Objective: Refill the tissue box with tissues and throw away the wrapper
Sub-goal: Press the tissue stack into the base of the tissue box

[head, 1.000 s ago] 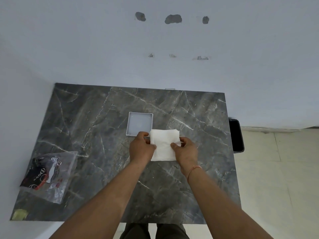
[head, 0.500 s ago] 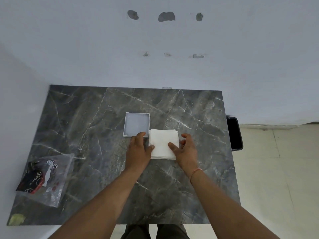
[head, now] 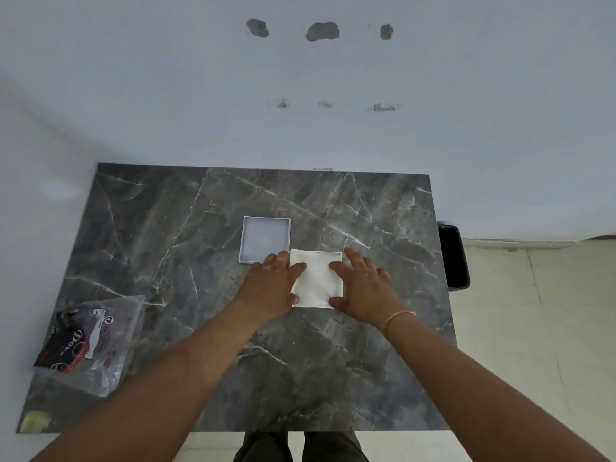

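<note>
A white stack of tissues (head: 316,281) lies in the middle of the dark marble table (head: 200,228); a thin white rim shows along its far edge and right corner. My left hand (head: 270,285) rests flat on the stack's left edge. Flat over its right edge lies my right hand (head: 361,285), fingers spread. Neither hand grips anything. A square white tissue box part (head: 265,240), shallow and empty, sits just left of and behind the tissues, touching my left fingertips. The clear plastic wrapper (head: 90,341) with black and red print lies at the table's left front.
A black bin (head: 453,258) stands on the floor against the table's right side. A small yellowish scrap (head: 33,421) sits at the front left corner. A white wall runs behind and to the left of the table.
My hands held the tissue stack by its sides slightly above the table, then set it down. Now both hands lie flat on it with fingers spread.
</note>
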